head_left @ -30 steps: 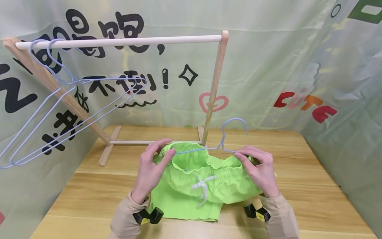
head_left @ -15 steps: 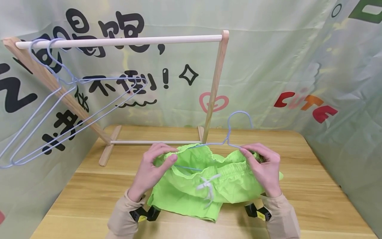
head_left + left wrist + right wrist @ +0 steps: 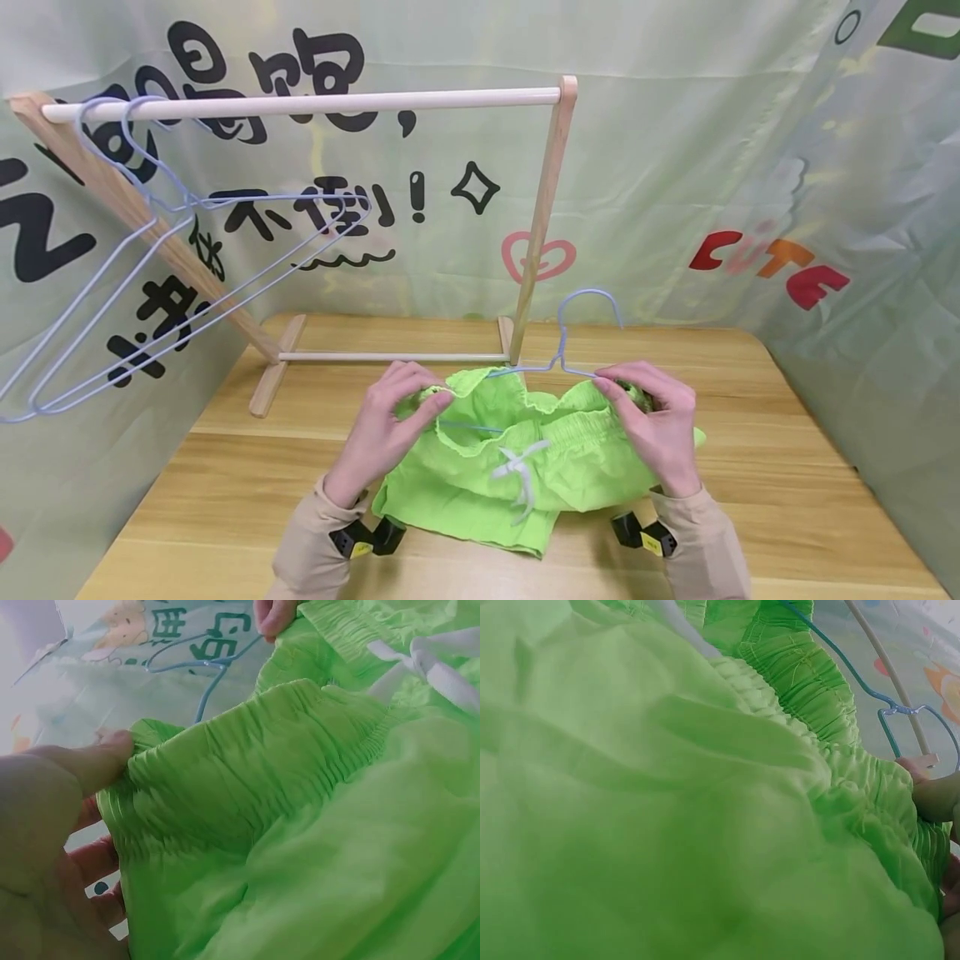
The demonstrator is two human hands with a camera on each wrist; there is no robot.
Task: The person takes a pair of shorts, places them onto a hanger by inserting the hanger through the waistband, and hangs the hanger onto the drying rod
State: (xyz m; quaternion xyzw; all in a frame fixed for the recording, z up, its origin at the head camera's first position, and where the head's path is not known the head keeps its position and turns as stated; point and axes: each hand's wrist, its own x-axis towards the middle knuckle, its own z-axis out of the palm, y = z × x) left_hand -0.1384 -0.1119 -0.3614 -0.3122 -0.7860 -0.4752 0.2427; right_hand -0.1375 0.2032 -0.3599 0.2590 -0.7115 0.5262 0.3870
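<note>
Lime-green shorts (image 3: 480, 492) with a gathered elastic waist and a white drawstring bow (image 3: 517, 465) are held up over the table, waist open upward. A light-blue wire clothes hanger (image 3: 561, 337) sits partly inside the waist, hook pointing up; its lower bar shows inside the opening and its ends are hidden. My left hand (image 3: 386, 429) pinches the left side of the waistband (image 3: 247, 761), thumb on the near side in the left wrist view. My right hand (image 3: 660, 421) pinches the right side of the waistband together with the hanger's right shoulder.
A wooden rack with a white rail (image 3: 315, 103) stands behind and to the left. Two matching hangers (image 3: 187, 204) hang at the rail's left end and reach out toward me. A printed cloth (image 3: 645, 167) encloses the back and sides of the wooden table (image 3: 795, 467).
The hanger's left shoulder has slipped behind the waist's edge, and its lower bar now shows inside. The hook rose rightward, then sank back. My left hand moved slightly right with the waistband.
</note>
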